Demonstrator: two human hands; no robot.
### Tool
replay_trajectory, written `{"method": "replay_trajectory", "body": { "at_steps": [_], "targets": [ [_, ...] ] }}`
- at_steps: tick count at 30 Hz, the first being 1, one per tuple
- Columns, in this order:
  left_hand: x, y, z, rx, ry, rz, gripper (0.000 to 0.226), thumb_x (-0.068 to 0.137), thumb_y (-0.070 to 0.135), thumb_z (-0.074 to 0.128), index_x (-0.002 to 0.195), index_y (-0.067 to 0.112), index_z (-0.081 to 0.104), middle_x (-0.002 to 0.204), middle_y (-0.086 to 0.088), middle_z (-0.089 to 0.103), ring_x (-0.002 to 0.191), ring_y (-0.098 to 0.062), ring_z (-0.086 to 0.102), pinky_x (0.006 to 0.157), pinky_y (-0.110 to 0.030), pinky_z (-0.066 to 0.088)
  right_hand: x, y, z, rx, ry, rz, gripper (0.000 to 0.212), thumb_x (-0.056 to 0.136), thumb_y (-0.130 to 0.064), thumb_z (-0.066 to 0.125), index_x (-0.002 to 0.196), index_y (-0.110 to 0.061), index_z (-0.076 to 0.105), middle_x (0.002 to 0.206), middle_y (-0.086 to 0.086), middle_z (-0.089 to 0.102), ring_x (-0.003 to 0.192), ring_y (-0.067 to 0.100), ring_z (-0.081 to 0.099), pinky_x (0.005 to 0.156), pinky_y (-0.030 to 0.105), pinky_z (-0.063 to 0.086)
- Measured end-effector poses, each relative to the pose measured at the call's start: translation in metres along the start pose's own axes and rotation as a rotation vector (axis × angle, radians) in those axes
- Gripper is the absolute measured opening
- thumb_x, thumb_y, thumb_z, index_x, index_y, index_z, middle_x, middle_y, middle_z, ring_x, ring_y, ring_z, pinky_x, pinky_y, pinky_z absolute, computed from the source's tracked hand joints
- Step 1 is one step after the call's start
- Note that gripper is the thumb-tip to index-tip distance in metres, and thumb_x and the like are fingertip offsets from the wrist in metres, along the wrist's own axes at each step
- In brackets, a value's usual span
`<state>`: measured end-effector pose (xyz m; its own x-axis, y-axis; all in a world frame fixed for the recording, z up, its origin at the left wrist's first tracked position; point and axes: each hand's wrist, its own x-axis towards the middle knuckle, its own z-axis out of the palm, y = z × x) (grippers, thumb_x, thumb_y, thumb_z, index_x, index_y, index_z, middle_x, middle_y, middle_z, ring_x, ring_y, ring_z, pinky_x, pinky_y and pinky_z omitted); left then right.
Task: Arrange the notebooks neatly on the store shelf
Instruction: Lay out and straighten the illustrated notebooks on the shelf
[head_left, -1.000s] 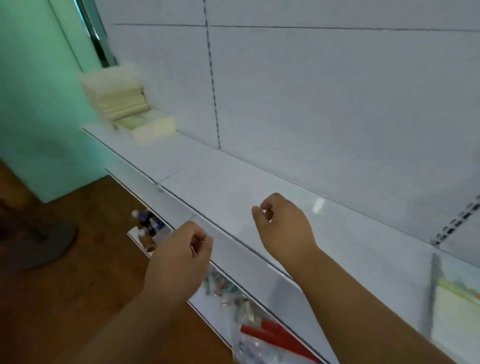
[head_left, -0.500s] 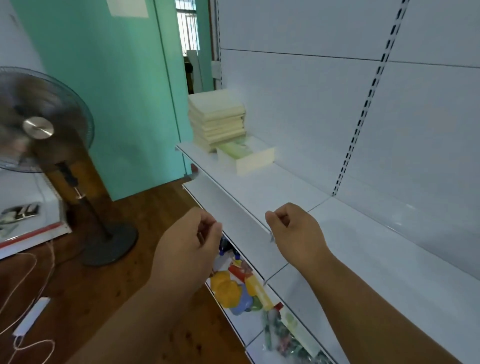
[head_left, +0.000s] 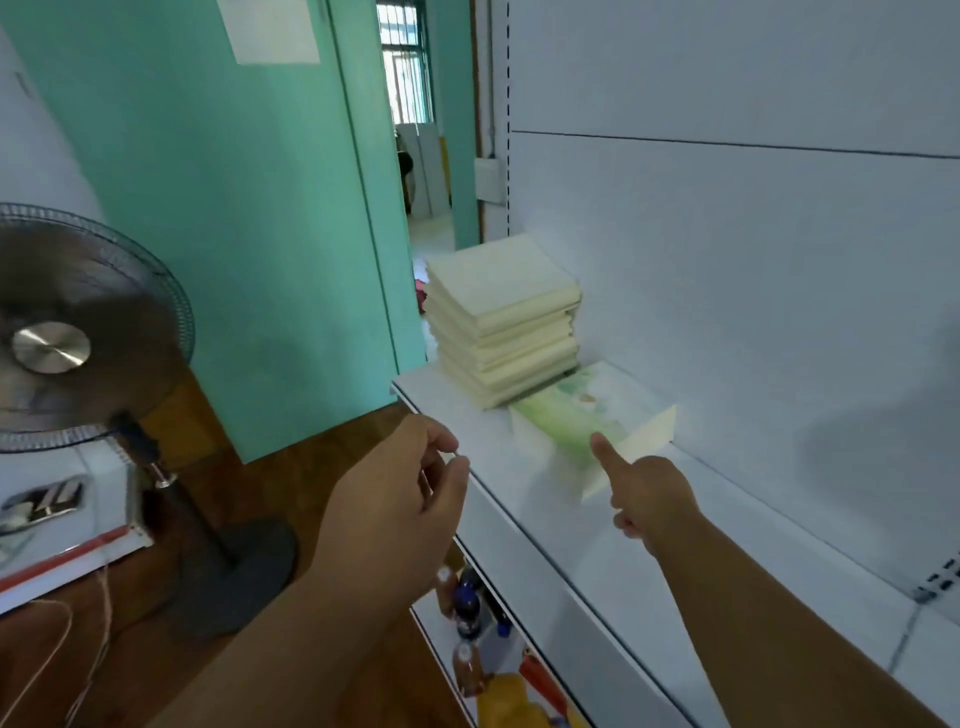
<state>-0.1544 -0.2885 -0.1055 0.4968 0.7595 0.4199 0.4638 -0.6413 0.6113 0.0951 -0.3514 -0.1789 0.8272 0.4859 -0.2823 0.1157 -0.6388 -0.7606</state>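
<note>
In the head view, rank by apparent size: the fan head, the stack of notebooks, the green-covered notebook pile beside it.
1. Fan head, though it is cut off at the left edge and nearer the camera.
2. Stack of notebooks.
3. Green-covered notebook pile, partly hidden by the right hand.

Your white store shelf (head_left: 613, 561) carried a cream stack of notebooks (head_left: 504, 322) at its far end, a lower green-covered pile (head_left: 587, 421) just beside it.
</note>
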Motion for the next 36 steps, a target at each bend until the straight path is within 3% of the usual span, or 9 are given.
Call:
{"method": "replay_trajectory", "body": {
  "at_steps": [5, 9, 15, 16, 19, 22, 26, 30, 36],
  "targets": [
    [0.078, -0.064, 0.025, -0.082, -0.094, 0.103, 0.007, 0.093, 0.039, 0.055, 0.090, 0.036, 0.050, 0.069, 0.011, 0.059, 0.073, -0.003, 0.058, 0.057, -0.018, 0.046, 0.050, -0.021, 0.032, -0.070, 0.133, 0.080, 0.077, 0.076, -0.085, 0.054, 0.073, -0.008, 0.064, 0.065, 0.009, 0.070, 0.057, 0.026, 0.072, 0.073, 0.041, 0.062],
    [0.150, -0.099, 0.042, -0.139, -0.257, 0.235, 0.007, 0.093, 0.041, 0.054, 0.089, 0.037, 0.049, 0.063, 0.009, 0.056, 0.068, -0.005, 0.057, 0.055, -0.020, 0.043, 0.058, -0.019, 0.045, -0.022, 0.209, 0.197, 0.066, 0.082, -0.069, 0.065, 0.075, -0.003, 0.068, 0.055, 0.009, 0.067, 0.045, 0.021, 0.061, 0.049, 0.026, 0.048],
    [0.210, -0.105, 0.065, -0.224, -0.474, 0.332, 0.005, 0.093, 0.038, 0.055, 0.089, 0.036, 0.052, 0.075, 0.010, 0.060, 0.069, -0.006, 0.056, 0.057, -0.020, 0.043, 0.033, -0.032, 0.043, 0.074, 0.315, 0.303, 0.035, 0.094, -0.039, 0.066, 0.094, -0.004, 0.064, 0.066, 0.010, 0.065, 0.044, 0.017, 0.054, 0.045, 0.025, 0.039],
    [0.213, -0.103, 0.069, -0.200, -0.555, 0.331, 0.006, 0.094, 0.043, 0.052, 0.095, 0.037, 0.052, 0.084, 0.013, 0.061, 0.071, -0.004, 0.056, 0.059, -0.020, 0.042, 0.024, -0.036, 0.041, 0.109, 0.368, 0.290, 0.029, 0.097, -0.033, 0.063, 0.096, -0.004, 0.063, 0.068, 0.011, 0.065, 0.043, 0.015, 0.054, 0.043, 0.025, 0.038],
    [0.216, -0.097, 0.083, -0.050, -0.821, 0.330, 0.054, 0.091, 0.063, 0.040, 0.135, 0.031, 0.042, 0.124, 0.016, 0.054, 0.091, -0.007, 0.062, 0.076, -0.027, 0.046, -0.005, -0.056, 0.036, 0.391, 0.506, 0.192, 0.020, 0.099, -0.023, 0.060, 0.096, -0.003, 0.060, 0.071, 0.013, 0.063, 0.046, 0.019, 0.054, 0.045, 0.027, 0.040],
    [0.214, -0.082, 0.084, -0.372, -0.989, 0.085, 0.049, 0.095, 0.054, 0.048, 0.134, 0.025, 0.045, 0.111, 0.003, 0.067, 0.074, -0.018, 0.070, 0.067, -0.038, 0.056, -0.029, -0.088, 0.041, 0.647, 0.443, 0.044, 0.021, 0.100, -0.022, 0.060, 0.094, -0.003, 0.062, 0.062, 0.008, 0.060, 0.047, 0.020, 0.049, 0.044, 0.028, 0.036],
    [0.213, -0.077, 0.075, -0.691, -0.788, -0.039, 0.008, 0.098, 0.020, 0.054, 0.104, 0.020, 0.060, 0.058, -0.007, 0.062, 0.043, -0.019, 0.055, 0.045, -0.031, 0.044, -0.013, -0.094, 0.052, 0.545, 0.526, 0.068, 0.055, 0.100, -0.055, 0.046, 0.073, -0.008, 0.054, 0.060, 0.007, 0.054, 0.051, 0.019, 0.049, 0.049, 0.029, 0.039],
    [0.217, -0.088, 0.074, -0.744, -0.699, -0.016, 0.009, 0.098, 0.018, 0.053, 0.103, 0.023, 0.059, 0.053, 0.003, 0.055, 0.038, -0.015, 0.047, 0.041, -0.026, 0.038, 0.037, -0.051, 0.068, -0.073, 0.508, 0.398, 0.059, 0.086, -0.068, 0.057, 0.095, -0.009, 0.055, 0.079, 0.002, 0.058, 0.070, 0.020, 0.057, 0.060, 0.030, 0.043],
    [0.242, -0.108, 0.080, -0.771, -0.745, 0.046, 0.011, 0.097, 0.018, 0.055, 0.103, 0.026, 0.060, 0.050, 0.004, 0.056, 0.041, -0.017, 0.048, 0.046, -0.030, 0.038, 0.050, -0.039, 0.075, -0.210, 0.485, 0.429, 0.041, 0.089, -0.055, 0.061, 0.092, -0.014, 0.058, 0.080, -0.001, 0.059, 0.075, 0.019, 0.058, 0.056, 0.028, 0.038]
  ]
}}
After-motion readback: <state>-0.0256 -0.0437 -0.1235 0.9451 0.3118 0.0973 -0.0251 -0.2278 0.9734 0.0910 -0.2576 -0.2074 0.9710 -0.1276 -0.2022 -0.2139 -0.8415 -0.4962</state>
